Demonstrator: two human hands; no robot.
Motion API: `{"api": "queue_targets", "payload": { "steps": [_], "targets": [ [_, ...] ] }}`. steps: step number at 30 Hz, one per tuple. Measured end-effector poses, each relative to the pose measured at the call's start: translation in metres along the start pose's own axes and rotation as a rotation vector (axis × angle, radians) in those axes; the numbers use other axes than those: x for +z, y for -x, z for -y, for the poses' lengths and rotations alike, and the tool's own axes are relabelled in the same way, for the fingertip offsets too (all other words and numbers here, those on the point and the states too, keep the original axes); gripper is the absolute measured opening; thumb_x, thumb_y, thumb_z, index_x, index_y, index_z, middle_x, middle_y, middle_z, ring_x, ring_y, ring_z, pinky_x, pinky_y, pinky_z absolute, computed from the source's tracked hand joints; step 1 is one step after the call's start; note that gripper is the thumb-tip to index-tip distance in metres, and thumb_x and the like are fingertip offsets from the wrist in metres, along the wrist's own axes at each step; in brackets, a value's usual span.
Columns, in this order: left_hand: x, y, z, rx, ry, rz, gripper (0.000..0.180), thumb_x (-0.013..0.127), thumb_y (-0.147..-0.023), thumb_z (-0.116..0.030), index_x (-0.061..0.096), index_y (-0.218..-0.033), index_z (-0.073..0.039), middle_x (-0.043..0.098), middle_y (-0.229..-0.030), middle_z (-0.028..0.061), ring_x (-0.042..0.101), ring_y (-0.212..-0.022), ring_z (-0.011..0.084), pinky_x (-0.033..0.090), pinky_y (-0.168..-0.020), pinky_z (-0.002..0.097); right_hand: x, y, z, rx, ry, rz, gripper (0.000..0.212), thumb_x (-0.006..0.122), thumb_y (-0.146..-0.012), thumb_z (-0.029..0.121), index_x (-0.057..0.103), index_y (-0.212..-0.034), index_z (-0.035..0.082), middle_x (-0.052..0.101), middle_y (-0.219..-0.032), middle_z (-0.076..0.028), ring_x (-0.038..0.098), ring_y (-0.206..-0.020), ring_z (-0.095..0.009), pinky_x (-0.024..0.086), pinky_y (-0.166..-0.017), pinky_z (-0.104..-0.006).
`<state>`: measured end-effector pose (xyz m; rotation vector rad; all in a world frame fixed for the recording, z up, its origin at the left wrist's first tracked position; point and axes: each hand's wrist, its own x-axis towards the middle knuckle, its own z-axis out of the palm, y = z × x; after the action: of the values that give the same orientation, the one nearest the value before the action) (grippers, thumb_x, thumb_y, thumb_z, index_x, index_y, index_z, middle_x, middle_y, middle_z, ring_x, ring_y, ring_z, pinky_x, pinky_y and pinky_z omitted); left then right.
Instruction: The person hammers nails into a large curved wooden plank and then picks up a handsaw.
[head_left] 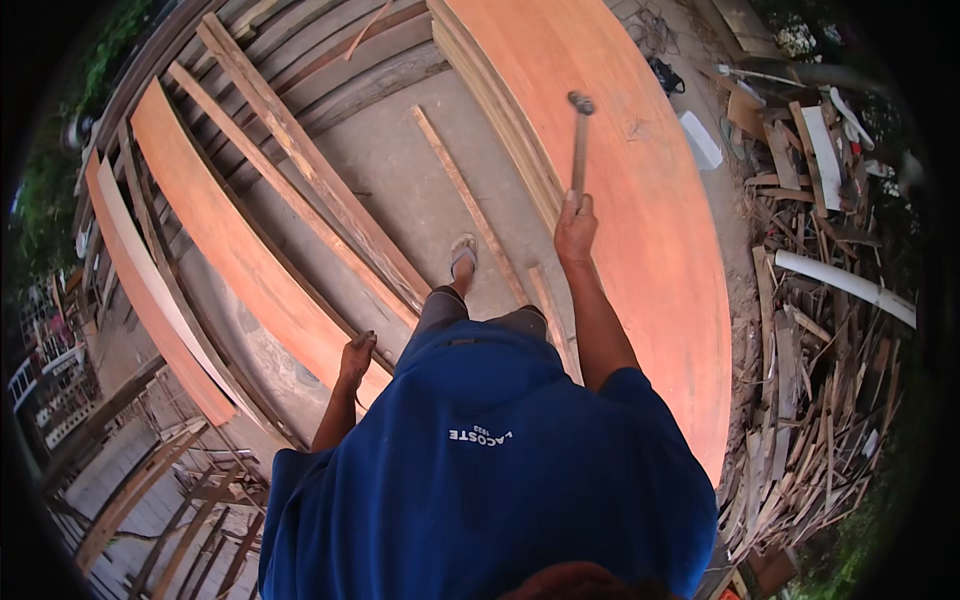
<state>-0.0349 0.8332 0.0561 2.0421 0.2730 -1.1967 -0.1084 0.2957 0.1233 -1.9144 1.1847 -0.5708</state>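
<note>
A hammer [580,150] is gripped by the end of its handle in my right hand [576,230]. Its metal head points away from me over the stack of reddish-brown plywood sheets [650,250] on my right. My left hand [357,358] is low at my left side, by the edge of a long plywood strip [225,235]. Its fingers are curled together; a dark bit shows at the fingertips, too small to name. Whether that hand touches the strip I cannot tell.
Long timber boards [310,165] lean and lie ahead on my left. A narrow batten [465,190] rests on the concrete floor [400,170] near my sandalled foot [464,255]. Another plywood strip [150,290] lies farther left. Scrap wood [800,400] is heaped beyond the stack on the right.
</note>
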Motion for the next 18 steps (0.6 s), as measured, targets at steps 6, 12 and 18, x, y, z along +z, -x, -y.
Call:
{"api": "queue_targets", "payload": {
  "steps": [6, 12, 18],
  "targets": [
    [-0.045, -0.042, -0.055, 0.017, 0.019, -0.03, 0.05, 0.062, -0.097, -0.027, 0.058, -0.132, 0.009, 0.063, -0.132, 0.0199, 0.057, -0.127, 0.0264, 0.04, -0.11, 0.0337, 0.029, -0.024, -0.024, 0.163, 0.215, 0.038, 0.043, 0.05, -0.103, 0.036, 0.056, -0.087, -0.003, 0.063, -0.076, -0.029, 0.063, -0.074, -0.048, 0.047, -0.063, -0.0527],
    [-0.053, -0.065, -0.08, 0.02, -0.172, 0.084, 0.049, 0.06, -0.096, -0.028, 0.061, -0.127, 0.009, 0.065, -0.128, 0.0214, 0.06, -0.124, 0.0273, 0.042, -0.107, 0.0331, 0.028, -0.014, -0.004, 0.165, 0.036, -0.056, 0.042, 0.052, -0.101, 0.035, 0.057, -0.085, -0.004, 0.063, -0.082, -0.033, 0.062, -0.081, -0.053, 0.047, -0.067, -0.0558],
    [-0.044, -0.061, -0.149, 0.102, -0.362, 0.103, 0.05, 0.059, -0.096, -0.029, 0.06, -0.13, 0.008, 0.063, -0.132, 0.0224, 0.058, -0.126, 0.0281, 0.042, -0.108, 0.0341, 0.046, -0.034, -0.027, 0.167, 0.116, 0.011, 0.041, 0.052, -0.102, 0.037, 0.056, -0.09, -0.002, 0.062, -0.073, -0.03, 0.061, -0.067, -0.051, 0.045, -0.059, -0.0545]
  ]
}}
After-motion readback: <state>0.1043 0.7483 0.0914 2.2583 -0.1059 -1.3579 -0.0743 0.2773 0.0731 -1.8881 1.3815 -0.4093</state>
